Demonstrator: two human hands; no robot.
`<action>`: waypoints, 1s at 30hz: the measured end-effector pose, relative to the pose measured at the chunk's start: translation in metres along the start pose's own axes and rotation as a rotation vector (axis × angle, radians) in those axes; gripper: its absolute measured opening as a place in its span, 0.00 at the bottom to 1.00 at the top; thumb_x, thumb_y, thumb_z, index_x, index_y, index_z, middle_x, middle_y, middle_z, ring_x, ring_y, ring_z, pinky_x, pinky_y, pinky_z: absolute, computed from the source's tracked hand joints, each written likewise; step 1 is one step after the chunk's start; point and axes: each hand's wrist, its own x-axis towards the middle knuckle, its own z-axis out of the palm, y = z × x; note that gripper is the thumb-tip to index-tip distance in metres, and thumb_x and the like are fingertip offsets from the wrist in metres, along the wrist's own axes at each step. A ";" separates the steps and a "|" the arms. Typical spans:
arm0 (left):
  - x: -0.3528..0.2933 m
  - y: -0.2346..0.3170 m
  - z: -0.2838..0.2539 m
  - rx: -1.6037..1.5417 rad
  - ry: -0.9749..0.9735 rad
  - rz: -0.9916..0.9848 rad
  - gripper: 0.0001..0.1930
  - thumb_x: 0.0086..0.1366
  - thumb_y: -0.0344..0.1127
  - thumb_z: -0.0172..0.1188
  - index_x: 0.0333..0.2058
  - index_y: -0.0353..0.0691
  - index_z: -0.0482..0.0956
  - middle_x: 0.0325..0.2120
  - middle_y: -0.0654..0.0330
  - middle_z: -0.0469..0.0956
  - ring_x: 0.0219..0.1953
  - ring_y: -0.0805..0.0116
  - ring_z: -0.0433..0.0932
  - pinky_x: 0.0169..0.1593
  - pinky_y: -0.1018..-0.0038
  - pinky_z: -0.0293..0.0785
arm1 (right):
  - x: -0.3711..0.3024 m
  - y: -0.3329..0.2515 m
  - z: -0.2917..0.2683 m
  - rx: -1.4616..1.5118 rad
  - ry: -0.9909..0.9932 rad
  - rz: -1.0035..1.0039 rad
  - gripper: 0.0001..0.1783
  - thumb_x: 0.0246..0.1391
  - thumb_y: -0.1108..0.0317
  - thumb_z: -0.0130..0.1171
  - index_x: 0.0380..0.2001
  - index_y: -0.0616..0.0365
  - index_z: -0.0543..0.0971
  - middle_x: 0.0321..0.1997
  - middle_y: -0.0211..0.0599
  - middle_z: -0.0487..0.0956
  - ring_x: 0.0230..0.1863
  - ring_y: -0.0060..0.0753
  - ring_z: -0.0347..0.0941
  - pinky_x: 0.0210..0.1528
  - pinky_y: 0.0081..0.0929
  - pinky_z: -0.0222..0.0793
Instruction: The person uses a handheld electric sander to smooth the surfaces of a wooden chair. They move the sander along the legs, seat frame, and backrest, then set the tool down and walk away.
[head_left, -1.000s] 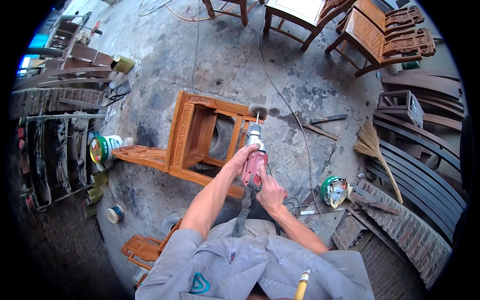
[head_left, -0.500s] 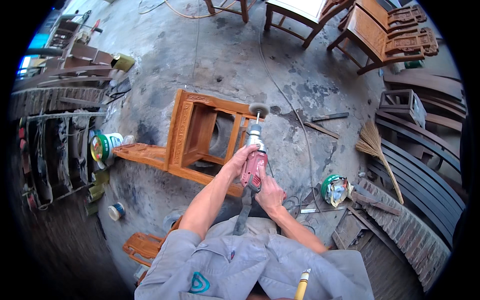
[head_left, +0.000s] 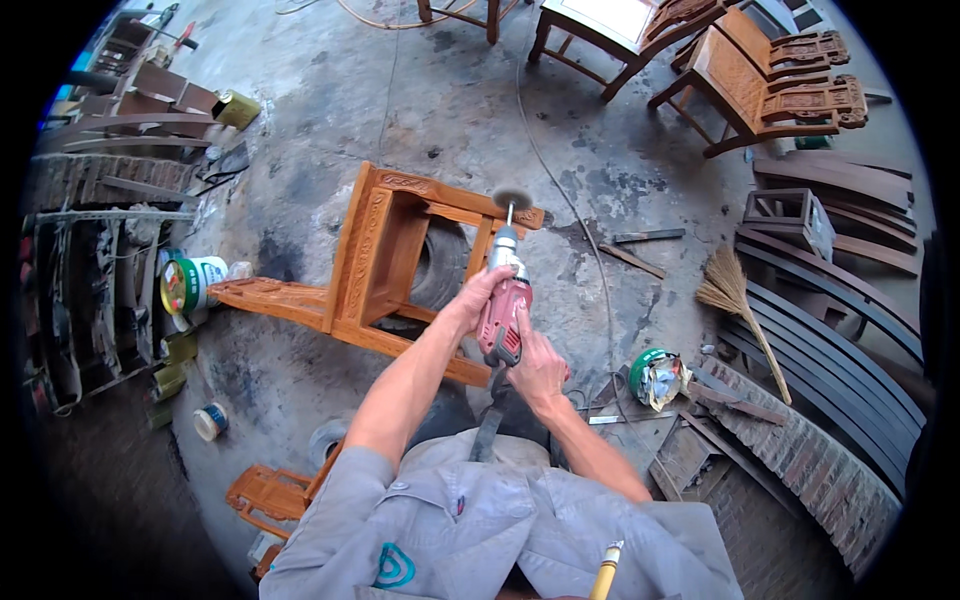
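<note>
Both hands hold a red power drill pointing away from me. My left hand is wrapped round its front, beside the silver chuck. My right hand is closed round the rear handle, mostly hiding it. A round, blurred disc on a thin shaft sits at the drill's tip. It appears over the far leg of a carved orange-brown wooden chair, near that leg's right end. Whether disc and wood touch, I cannot tell. The chair lies on its side, its carved back stretching left.
Finished chairs stand at the far right. A straw broom, a green tub and stacked dark wooden strips lie at right. A cable crosses the floor. A white-green bucket stands beside the chair's back.
The drill's disc has moved slightly farther from me, and the carved end of the chair leg now shows to its right. Both hands keep their grip. The view has shifted a little.
</note>
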 end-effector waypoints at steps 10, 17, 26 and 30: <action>-0.009 0.022 -0.023 0.019 -0.121 -0.022 0.18 0.62 0.46 0.63 0.44 0.41 0.73 0.30 0.60 0.79 0.30 0.68 0.80 0.35 0.69 0.81 | 0.004 -0.047 0.021 -0.080 0.082 0.047 0.54 0.35 0.76 0.64 0.70 0.46 0.56 0.31 0.38 0.77 0.33 0.46 0.77 0.32 0.42 0.73; -0.049 0.103 -0.088 -0.044 -0.062 -0.004 0.23 0.61 0.53 0.63 0.43 0.38 0.75 0.32 0.56 0.81 0.33 0.65 0.82 0.39 0.67 0.82 | 0.064 -0.106 0.064 -0.094 0.012 -0.076 0.54 0.34 0.78 0.62 0.70 0.46 0.56 0.32 0.40 0.78 0.35 0.47 0.78 0.35 0.42 0.75; -0.040 0.123 -0.173 -0.184 -0.094 0.041 0.22 0.61 0.53 0.60 0.44 0.41 0.75 0.33 0.56 0.81 0.33 0.63 0.82 0.40 0.65 0.82 | 0.094 -0.138 0.113 -0.153 -0.030 -0.203 0.50 0.39 0.77 0.59 0.69 0.46 0.57 0.30 0.37 0.74 0.33 0.41 0.76 0.33 0.39 0.76; -0.039 0.129 -0.184 -0.224 -0.109 0.055 0.23 0.60 0.53 0.61 0.44 0.40 0.75 0.33 0.55 0.81 0.33 0.61 0.82 0.40 0.64 0.82 | 0.106 -0.137 0.119 -0.185 -0.036 -0.245 0.52 0.38 0.75 0.62 0.70 0.45 0.56 0.31 0.37 0.75 0.34 0.42 0.77 0.32 0.39 0.76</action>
